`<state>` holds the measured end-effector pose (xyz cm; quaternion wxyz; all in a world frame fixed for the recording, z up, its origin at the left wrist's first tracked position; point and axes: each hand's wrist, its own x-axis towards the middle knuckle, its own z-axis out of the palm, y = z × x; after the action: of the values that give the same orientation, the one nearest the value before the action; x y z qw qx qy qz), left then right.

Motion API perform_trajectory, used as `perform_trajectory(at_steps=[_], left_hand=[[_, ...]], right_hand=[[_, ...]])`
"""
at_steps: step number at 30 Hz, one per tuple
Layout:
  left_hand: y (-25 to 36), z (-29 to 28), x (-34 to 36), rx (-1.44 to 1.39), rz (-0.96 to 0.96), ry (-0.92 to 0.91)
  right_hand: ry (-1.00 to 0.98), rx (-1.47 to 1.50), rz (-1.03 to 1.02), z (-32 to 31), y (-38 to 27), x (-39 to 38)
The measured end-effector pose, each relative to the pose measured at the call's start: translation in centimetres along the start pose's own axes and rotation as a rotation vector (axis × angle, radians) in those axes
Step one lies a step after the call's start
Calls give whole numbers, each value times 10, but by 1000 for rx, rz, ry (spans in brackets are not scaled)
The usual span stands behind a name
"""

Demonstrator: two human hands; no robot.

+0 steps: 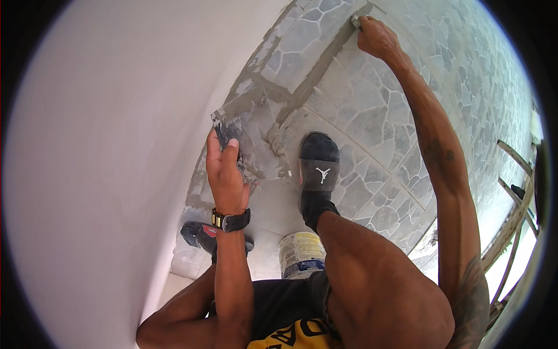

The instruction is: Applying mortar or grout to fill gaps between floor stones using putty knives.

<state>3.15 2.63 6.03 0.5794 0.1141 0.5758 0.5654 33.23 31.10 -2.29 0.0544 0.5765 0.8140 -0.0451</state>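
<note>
My left hand [228,168], with a watch on its wrist, is closed on the dark, smeared edge of a see-through flat plate [256,131]. Lumps and smears of grey grout [274,139] cling to that plate, which hangs over the floor beside the wall. Stretched out to the far end, my right hand [379,38] grips a small pale tool [355,21], mostly hidden by the fingers. This tool touches the floor at a wide grey grout band [319,72] that runs between stone-patterned tiles [354,93].
A smooth white wall [116,134] rises along the left. My sandalled foot [319,168] stands on the tiles, the other near the wall. A labelled bucket [301,256] sits between my legs. Wooden poles [511,227] lean at the right rim.
</note>
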Motion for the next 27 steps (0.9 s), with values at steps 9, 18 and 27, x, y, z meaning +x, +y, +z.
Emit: perform_trajectory(at_steps=[9, 18, 27], left_hand=[[13, -7, -17, 3, -3, 4], [18, -31, -18, 68, 31, 71], [3, -27, 16, 73, 25, 51]], right_hand=[[-174, 217, -319, 4, -168, -165], [-183, 642, -130, -29, -142, -120], [111, 177, -84, 24, -123, -58]])
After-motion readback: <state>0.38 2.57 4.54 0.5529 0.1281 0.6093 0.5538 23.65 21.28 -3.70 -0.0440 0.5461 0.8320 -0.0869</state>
